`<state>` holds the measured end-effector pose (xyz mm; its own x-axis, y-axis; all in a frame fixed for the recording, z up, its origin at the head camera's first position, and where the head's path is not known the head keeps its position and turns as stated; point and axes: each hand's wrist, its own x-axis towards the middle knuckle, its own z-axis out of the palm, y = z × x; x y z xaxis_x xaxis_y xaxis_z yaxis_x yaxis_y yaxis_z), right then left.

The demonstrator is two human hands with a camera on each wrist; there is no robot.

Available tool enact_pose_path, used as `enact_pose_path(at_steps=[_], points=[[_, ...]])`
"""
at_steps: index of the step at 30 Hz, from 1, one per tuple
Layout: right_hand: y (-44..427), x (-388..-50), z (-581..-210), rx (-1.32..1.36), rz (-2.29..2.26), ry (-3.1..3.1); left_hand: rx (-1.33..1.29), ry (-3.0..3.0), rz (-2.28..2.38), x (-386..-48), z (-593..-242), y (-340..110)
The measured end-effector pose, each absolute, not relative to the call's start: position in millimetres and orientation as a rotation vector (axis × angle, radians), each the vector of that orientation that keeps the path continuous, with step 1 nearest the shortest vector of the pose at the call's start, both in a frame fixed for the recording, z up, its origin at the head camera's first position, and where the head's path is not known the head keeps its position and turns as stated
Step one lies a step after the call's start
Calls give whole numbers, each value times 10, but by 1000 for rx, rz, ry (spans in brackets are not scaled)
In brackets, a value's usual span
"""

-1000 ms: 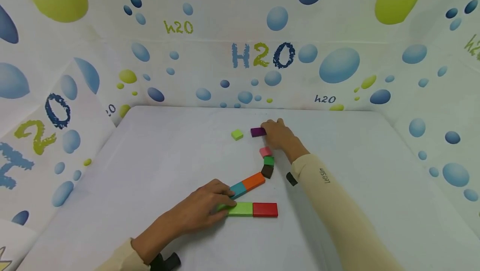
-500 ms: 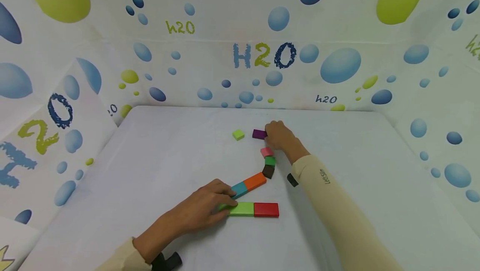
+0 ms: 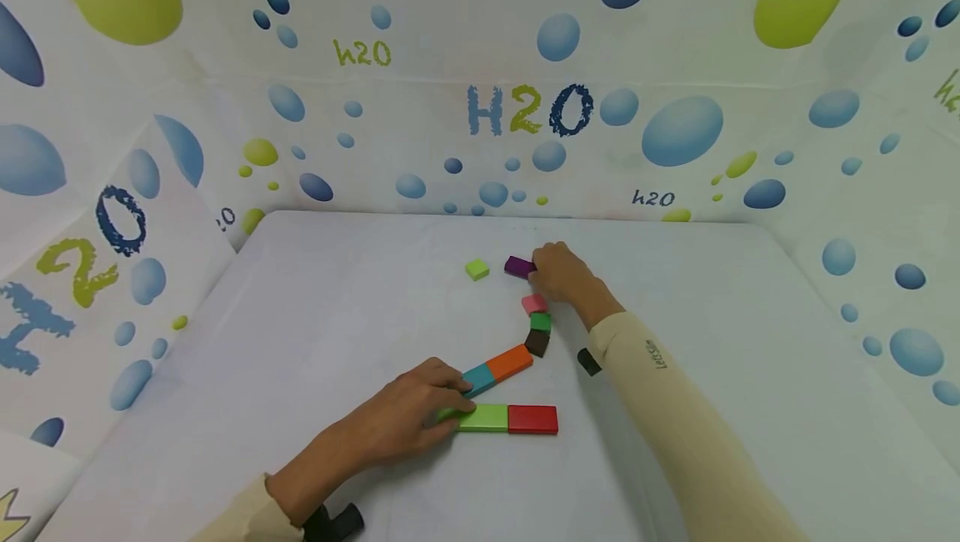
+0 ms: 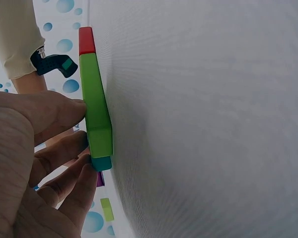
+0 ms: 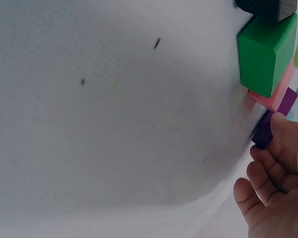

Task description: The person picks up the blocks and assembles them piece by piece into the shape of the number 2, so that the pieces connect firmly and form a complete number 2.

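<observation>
My right hand (image 3: 566, 275) pinches a purple block (image 3: 518, 267) at its right end between thumb and finger, on the far part of the table. Just below it stand a pink block (image 3: 533, 303), a green block (image 3: 540, 323) and a dark brown block (image 3: 537, 343) in a curved line. An orange block (image 3: 512, 363) and a teal block (image 3: 479, 379) carry the line on to the lower left. My left hand (image 3: 401, 413) rests its fingertips on the teal block and its thumb on a light green block (image 4: 95, 104), which lies end to end with a red block (image 3: 533, 419).
A small lime block (image 3: 477, 269) lies apart, left of the purple one. White cloth (image 3: 337, 292) covers the table, and a patterned sheet (image 3: 450, 50) rises behind it. Black wrist devices (image 3: 588, 361) sit by both sleeves.
The purple block has turned slightly in my right hand, its right end tipping nearer to me. My right hand has shifted slightly toward the right. The left hand stays on its blocks.
</observation>
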<state>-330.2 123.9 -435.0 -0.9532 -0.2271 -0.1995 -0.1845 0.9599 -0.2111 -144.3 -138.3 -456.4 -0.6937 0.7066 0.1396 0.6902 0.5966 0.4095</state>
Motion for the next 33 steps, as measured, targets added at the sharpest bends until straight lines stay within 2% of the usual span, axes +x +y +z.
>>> enact_pose_path(at_steps=[11, 33], points=[[1264, -3253, -4302, -444, -480, 2852, 1197, 2779, 695, -1403, -4553, -1376], [1208, -3159, -4308, -670, -490, 2775, 1189, 2780, 696, -1343, -4568, -1333]])
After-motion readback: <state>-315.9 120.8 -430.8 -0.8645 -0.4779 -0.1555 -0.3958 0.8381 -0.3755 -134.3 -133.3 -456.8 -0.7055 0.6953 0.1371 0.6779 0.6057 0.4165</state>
